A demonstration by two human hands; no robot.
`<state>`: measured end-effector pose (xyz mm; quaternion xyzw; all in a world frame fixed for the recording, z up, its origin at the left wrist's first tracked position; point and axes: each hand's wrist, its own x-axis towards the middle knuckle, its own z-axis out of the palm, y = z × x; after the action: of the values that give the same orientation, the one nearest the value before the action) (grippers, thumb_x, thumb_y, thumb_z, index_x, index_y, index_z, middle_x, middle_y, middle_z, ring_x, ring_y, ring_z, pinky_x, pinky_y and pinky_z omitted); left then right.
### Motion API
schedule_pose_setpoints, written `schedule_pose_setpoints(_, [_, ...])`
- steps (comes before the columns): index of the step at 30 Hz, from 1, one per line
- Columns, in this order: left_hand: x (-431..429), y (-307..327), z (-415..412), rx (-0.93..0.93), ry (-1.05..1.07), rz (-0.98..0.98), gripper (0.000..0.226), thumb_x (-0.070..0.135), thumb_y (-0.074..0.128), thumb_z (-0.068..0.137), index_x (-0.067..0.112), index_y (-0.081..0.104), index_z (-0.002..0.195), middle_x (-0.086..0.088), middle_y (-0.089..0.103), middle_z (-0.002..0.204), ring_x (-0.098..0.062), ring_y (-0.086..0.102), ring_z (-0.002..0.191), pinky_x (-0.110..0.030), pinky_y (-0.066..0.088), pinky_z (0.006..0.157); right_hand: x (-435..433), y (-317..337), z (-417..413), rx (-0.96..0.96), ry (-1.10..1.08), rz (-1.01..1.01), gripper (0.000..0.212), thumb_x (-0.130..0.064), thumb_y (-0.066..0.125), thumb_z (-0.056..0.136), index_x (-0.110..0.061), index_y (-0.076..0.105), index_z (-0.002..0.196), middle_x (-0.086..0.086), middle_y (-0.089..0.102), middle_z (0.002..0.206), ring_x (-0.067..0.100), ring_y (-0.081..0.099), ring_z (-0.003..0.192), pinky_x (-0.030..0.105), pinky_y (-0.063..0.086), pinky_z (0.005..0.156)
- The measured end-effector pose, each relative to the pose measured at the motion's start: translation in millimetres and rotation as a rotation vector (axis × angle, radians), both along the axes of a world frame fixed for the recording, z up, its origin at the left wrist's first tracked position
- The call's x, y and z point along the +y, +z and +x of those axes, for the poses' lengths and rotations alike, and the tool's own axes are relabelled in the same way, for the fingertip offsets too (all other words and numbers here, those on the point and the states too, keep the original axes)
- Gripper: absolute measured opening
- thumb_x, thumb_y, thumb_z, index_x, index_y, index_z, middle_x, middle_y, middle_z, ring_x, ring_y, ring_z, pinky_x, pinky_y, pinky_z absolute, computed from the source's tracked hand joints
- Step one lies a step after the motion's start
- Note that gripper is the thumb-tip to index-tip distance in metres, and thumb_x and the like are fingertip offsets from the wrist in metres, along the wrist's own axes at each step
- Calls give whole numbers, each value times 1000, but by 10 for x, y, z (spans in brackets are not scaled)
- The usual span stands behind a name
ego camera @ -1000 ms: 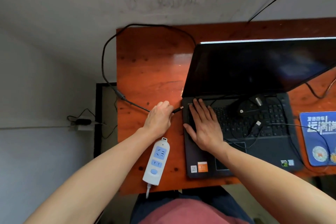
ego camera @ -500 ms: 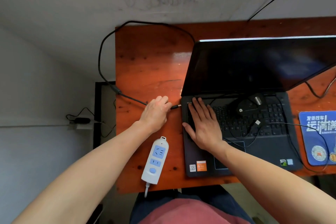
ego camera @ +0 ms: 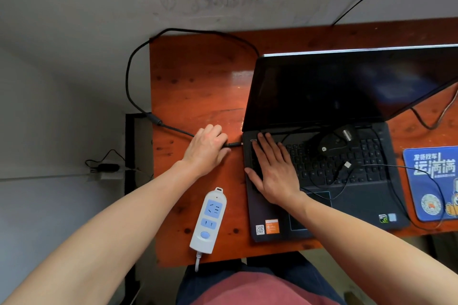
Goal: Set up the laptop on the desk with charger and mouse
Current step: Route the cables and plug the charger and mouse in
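Observation:
An open black laptop (ego camera: 347, 96) stands on the red-brown wooden desk (ego camera: 193, 82). My left hand (ego camera: 207, 147) pinches the charger plug (ego camera: 233, 144), whose tip touches the laptop's left edge. The black charger cable (ego camera: 138, 62) loops off the desk's left side and round the back. My right hand (ego camera: 273, 168) lies flat with straight fingers on the left of the keyboard. A black mouse (ego camera: 332, 143) rests on the keyboard, its thin cable and USB plug (ego camera: 347, 164) trailing over the keys.
A white and blue power strip (ego camera: 209, 220) lies near the desk's front edge, left of the laptop. A blue mouse pad (ego camera: 431, 181) sits at the right. Other cables run at the far right. A wall adapter (ego camera: 106, 168) hangs low on the left.
My left hand first drew the plug slightly away from the laptop, then slid it right until its tip met the laptop's left side. My right hand stayed flat on the keyboard.

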<state>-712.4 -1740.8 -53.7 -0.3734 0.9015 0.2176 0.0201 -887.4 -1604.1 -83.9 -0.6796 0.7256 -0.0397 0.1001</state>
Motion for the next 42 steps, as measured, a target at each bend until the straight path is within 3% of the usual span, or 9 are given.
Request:
schedule_pose_setpoints(6, [-31,35,-89,-24,-49,1,19,15,51,94,3,66,90,-10,55,92,-28,49,90,-35,37,74,-4,-9,-11,1,3,-8,69,-54,40,94,-9,38,146,11,29,157,23,14,149,42,14,120])
schedule_pose_setpoints(18, [-103,22,-147,-33,-135,14,15,11,55,91,2,65,84,-11,55,88,-29,49,85,-38,41,72,0,-38,-16,20,12,-13,71,-55,39,93,-7,38,145,14,31,156,26,18,148,43,13,120])
schedule_pose_setpoints(28, [-90,165,-190,-174,-179,-86,23,27,59,90,15,66,108,-4,54,99,-25,50,96,-37,39,81,-27,158,33,-13,-2,67,69,-54,42,92,-10,39,146,10,30,157,25,20,148,43,19,119])
schedule_pose_setpoints(34, [31,485,-44,-254,-179,-130,26,16,53,89,17,61,113,-4,54,106,-25,51,101,-36,41,85,301,468,-84,5,-131,-18,52,-37,60,87,-10,56,132,12,55,138,29,45,135,46,30,114])
schedule_pose_setpoints(38, [275,793,-204,-184,-200,-127,23,21,54,87,14,63,107,-9,60,104,-32,58,99,-41,45,81,693,710,-353,-61,-163,-163,41,-21,74,79,-8,67,117,12,66,122,30,59,120,46,46,102])
schedule_pose_setpoints(42, [603,1033,-627,-36,-231,-119,23,26,54,88,17,66,105,-6,64,102,-30,61,98,-40,51,77,1138,937,-570,-166,-129,-257,25,-15,72,80,-11,71,104,3,71,101,23,68,94,32,59,69])
